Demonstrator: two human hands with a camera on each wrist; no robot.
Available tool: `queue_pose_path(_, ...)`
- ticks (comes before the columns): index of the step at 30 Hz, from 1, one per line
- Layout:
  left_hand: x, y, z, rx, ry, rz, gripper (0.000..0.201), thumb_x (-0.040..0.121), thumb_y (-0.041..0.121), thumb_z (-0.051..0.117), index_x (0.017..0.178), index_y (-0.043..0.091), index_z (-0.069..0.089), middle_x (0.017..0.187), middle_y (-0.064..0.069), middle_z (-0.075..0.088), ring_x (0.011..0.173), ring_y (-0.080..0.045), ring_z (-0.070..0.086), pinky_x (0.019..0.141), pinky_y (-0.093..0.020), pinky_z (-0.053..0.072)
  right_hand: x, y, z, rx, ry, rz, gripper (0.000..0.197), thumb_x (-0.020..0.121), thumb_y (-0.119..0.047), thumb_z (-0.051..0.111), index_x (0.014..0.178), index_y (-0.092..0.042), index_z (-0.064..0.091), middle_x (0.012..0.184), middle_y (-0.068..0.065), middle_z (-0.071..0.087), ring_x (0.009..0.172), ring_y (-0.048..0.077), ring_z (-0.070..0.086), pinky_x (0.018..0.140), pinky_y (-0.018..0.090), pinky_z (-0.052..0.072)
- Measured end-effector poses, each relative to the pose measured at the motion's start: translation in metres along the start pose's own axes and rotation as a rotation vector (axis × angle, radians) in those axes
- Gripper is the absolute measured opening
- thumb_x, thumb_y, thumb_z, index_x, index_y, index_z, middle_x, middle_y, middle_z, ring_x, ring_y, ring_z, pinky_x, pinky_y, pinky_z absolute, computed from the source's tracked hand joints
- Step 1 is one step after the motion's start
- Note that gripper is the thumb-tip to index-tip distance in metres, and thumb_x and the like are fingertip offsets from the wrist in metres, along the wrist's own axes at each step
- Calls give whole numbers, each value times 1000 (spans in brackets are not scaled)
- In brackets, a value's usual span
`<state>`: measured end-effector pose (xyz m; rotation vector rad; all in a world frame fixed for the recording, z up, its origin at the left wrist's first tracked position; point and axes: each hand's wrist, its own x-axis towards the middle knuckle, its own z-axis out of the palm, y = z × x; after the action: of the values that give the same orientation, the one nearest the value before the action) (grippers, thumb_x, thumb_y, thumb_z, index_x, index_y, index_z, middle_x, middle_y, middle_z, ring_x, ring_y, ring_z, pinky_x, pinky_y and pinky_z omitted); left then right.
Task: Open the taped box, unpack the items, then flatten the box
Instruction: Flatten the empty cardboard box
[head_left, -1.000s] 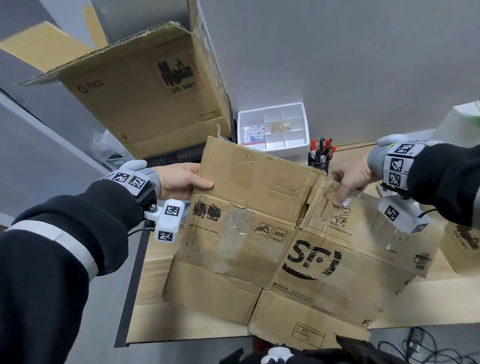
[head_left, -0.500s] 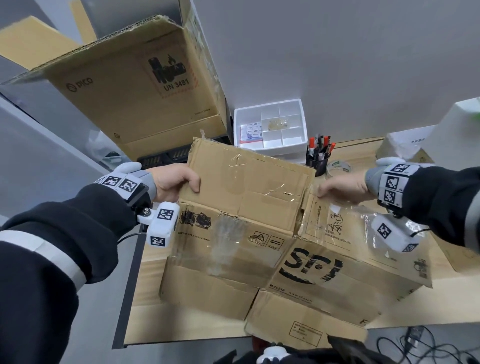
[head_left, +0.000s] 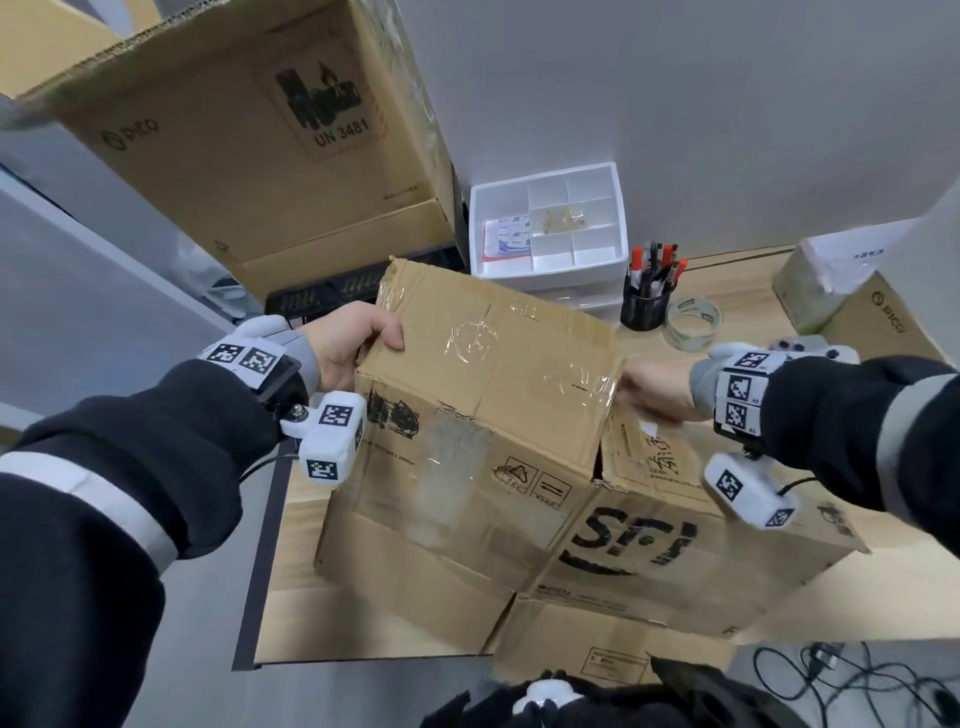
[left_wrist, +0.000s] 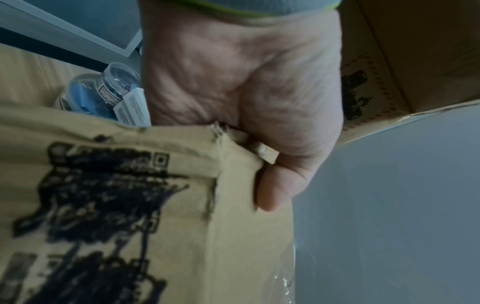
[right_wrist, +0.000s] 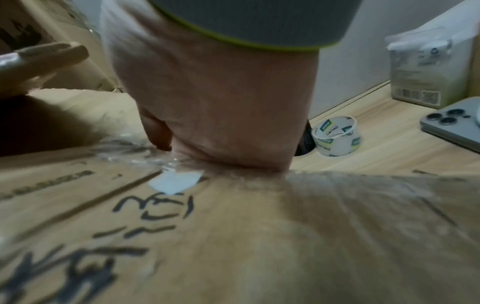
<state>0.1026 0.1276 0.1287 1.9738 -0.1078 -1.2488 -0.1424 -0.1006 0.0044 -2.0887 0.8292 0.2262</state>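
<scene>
Head view shows the brown box (head_left: 467, 441) in the middle of the frame, partly folded, its lower part lying on the worktop (head_left: 769, 322). At the box's upper left, the left hand (head_left: 353, 345) grips a flap edge, fingers (left_wrist: 272, 191) curled round the cardboard. The right hand (head_left: 657, 389) holds the flap at the right (its fingers are hidden behind it, so I cannot tell their state). A tape roll (head_left: 693, 322) and pen cup (head_left: 645, 304) sit near the top right.

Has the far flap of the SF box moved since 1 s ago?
Yes. The far flap has lifted and folded toward the person, away from the white divider tray.
</scene>
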Motion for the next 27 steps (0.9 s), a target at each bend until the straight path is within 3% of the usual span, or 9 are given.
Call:
queue_pose_path(2, -1, 0, -1, 10, 9, -3, 38, 71, 3, 48, 105, 0, 64, 88, -15, 69, 80, -34, 67, 84, -43, 54, 3, -5, -1, -79, -23, -24, 42, 94, -40, 45, 58, -44, 67, 49, -23, 61, 53, 6, 57, 68, 26, 46)
queue_pose_path(4, 0, 2, -4, 28, 14, 2, 50, 62, 5, 53, 111, 2, 63, 94, -15, 69, 85, -34, 67, 88, -47, 53, 13, -5, -4, -85, -72, -20, 42, 90, -56, 40, 80, -30, 72, 74, -11, 73, 75, 15, 69, 85, 38, 54)
queue_pose_path(7, 1, 4, -7, 54, 14, 16, 56, 60, 7, 56, 116, 3, 62, 99, -15, 68, 89, -33, 66, 90, -47, 53, 25, -6, -10, -121, -289, -27, 57, 93, -67, 30, 103, -27, 70, 103, -2, 72, 99, 18, 67, 104, 44, 45)
queue_pose_path(13, 6, 1, -13, 43, 31, 41, 38, 67, 7, 57, 105, 7, 61, 96, -13, 67, 87, -29, 64, 84, -42, 52, 10, -34, -49, -364, -317, -45, 85, 79, -86, 16, 97, -21, 67, 96, 3, 73, 90, 20, 67, 86, 34, 46)
queue_pose_path(17, 12, -1, -14, 50, 49, 81, 20, 85, 1, 50, 101, 10, 57, 90, -9, 65, 82, -25, 63, 75, -37, 53, 7, -34, -71, -366, -295, -22, 77, 61, -89, 45, 106, -29, 62, 90, -12, 64, 90, 14, 61, 86, 32, 45)
queue_pose_path(20, 18, -3, -14, 63, 55, 100, 24, 92, -2, 41, 100, 13, 58, 87, -5, 66, 75, -19, 65, 64, -32, 54, 8, -22, -79, -405, -300, 12, 109, 51, -81, 73, 137, -20, 44, 114, -6, 59, 105, 18, 58, 99, 36, 45)
queue_pose_path(22, 19, -4, -12, 76, 36, 114, 27, 94, -2, 39, 103, 14, 59, 88, -4, 68, 72, -17, 67, 57, -27, 56, 11, -12, -81, -461, -277, 28, 126, 39, -77, 81, 140, -14, 42, 129, -1, 58, 115, 22, 58, 106, 41, 46)
queue_pose_path(24, 16, -3, -9, 81, 17, 132, 29, 96, -2, 37, 107, 14, 59, 91, -4, 69, 75, -17, 67, 56, -25, 56, 10, -8, -81, -447, -256, 51, 94, 42, -67, 87, 116, -16, 60, 114, 2, 69, 100, 20, 66, 96, 41, 53)
queue_pose_path(27, 13, 0, -5, 86, -25, 151, 29, 97, -2, 37, 111, 12, 58, 104, -9, 67, 83, -19, 64, 65, -29, 58, 9, -10, -83, -464, -159, 21, 35, 72, -45, 83, 91, -25, 62, 94, -4, 71, 85, 15, 65, 86, 37, 54)
